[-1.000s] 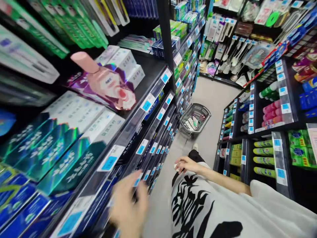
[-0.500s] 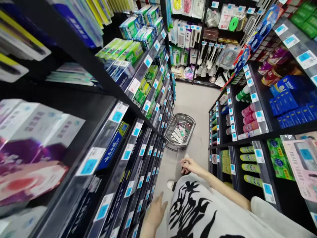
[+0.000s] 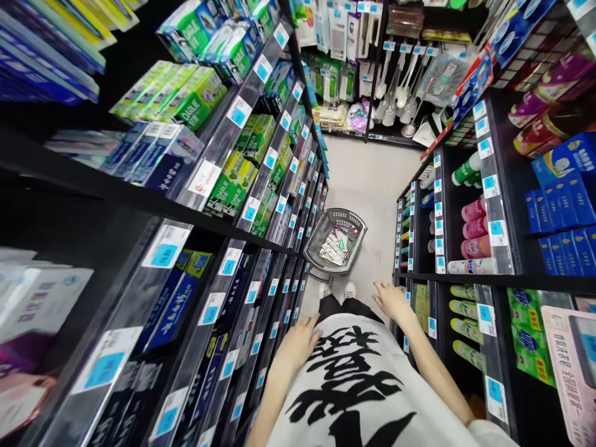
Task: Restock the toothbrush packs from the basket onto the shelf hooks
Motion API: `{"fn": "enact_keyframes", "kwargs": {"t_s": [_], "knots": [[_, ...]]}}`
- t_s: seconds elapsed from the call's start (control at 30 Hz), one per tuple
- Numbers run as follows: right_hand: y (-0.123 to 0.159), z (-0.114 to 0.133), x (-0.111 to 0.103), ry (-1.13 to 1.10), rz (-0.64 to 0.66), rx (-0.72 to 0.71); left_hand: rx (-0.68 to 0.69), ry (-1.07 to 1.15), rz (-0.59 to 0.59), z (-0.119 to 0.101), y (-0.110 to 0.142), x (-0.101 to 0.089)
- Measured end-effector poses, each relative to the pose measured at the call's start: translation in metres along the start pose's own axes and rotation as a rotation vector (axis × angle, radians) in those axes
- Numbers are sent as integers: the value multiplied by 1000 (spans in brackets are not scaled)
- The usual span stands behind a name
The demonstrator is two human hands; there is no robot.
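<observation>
The grey, rounded, perforated plastic basket (image 3: 344, 217) holding flat packages (image 3: 333, 247) rests on smooth pale floor (image 3: 379, 198), ahead of 2 white shoes (image 3: 350, 290). Bare left hand (image 3: 298, 339) and right hand (image 3: 393, 302) flank a white cloth shirt (image 3: 342, 388), fingers loosely apart.

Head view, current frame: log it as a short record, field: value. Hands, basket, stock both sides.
left: bare left hand, fingers extended, no item visible in it; at the edge of the white shirt with black print, contact unclear
right: bare right hand, fingers spread, no item visible in it; in this view, just left of the yellow boxes
basket: grey perforated plastic basket, ahead of two white shoes
contents: flat, mostly white packs, print unreadable
left stock: green cardboard boxes lettered DARLIE
right stock: pink cylindrical containers
</observation>
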State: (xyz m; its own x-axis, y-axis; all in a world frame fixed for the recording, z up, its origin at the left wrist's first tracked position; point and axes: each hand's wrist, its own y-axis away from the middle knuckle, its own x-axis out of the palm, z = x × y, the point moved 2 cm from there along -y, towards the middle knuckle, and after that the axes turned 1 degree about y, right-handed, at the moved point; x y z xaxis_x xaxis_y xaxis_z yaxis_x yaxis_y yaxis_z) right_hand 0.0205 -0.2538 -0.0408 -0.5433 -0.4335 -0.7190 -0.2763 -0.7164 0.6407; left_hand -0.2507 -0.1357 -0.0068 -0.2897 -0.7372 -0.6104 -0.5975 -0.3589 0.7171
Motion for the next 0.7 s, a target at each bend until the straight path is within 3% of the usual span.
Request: {"fn": "enact_keyframes", "kwargs": {"t_s": [0.13,0.3,0.5,0.7], "knots": [[-8,7,14,23,83,0,-5,-32,7,-2,-14,-14],[-26,42,22,27,166,-71,3,-24,25,13,-31,-23],[-71,89,3,13,171,-87,87,-20,24,44,-59,-56],[-127,127,-25,-1,122,-106,38,-9,-94,101,-85,-95]]}}
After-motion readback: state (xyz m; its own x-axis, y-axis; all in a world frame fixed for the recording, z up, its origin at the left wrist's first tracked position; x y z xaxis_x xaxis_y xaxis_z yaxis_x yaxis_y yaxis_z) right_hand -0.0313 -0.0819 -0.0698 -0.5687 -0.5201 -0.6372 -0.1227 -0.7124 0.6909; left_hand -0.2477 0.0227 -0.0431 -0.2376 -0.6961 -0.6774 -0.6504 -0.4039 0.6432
